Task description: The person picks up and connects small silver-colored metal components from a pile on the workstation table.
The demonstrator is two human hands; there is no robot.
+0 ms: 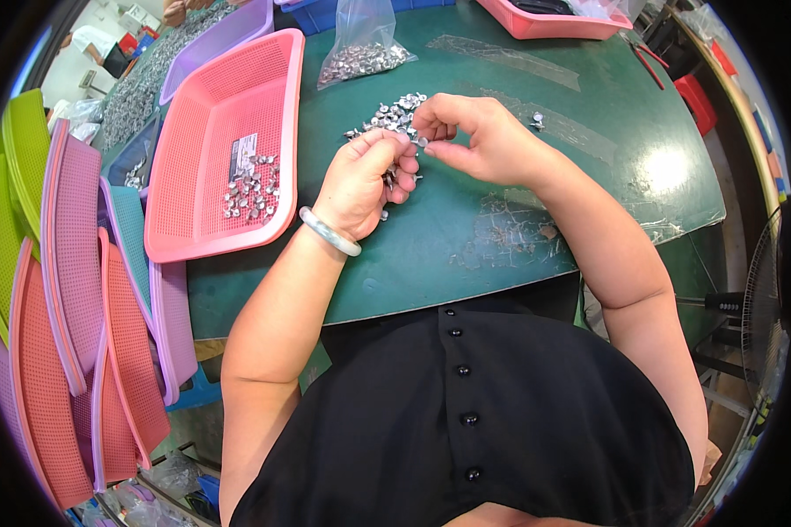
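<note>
My left hand (360,180), with a pale bangle (330,233) on its wrist, is curled around several small silvery metal pieces (388,178). Close to its fingertips, my right hand (479,140) has thumb and forefinger drawn together at a small round-headed metal piece (422,142). A loose pile of similar metal pieces (395,112) lies on the green table (439,255) just beyond both hands. To the left, a pink mesh basket (220,114) holds more of these pieces (253,191) and a small label. The exact kind of the pieces is too small to tell.
A clear plastic bag (360,53) of metal pieces stands behind the pile. Stacked coloured baskets (70,255) crowd the left side. Another pink tray (558,25) and red-handled pliers (649,61) are at the far right. A fan (760,307) stands at the right edge.
</note>
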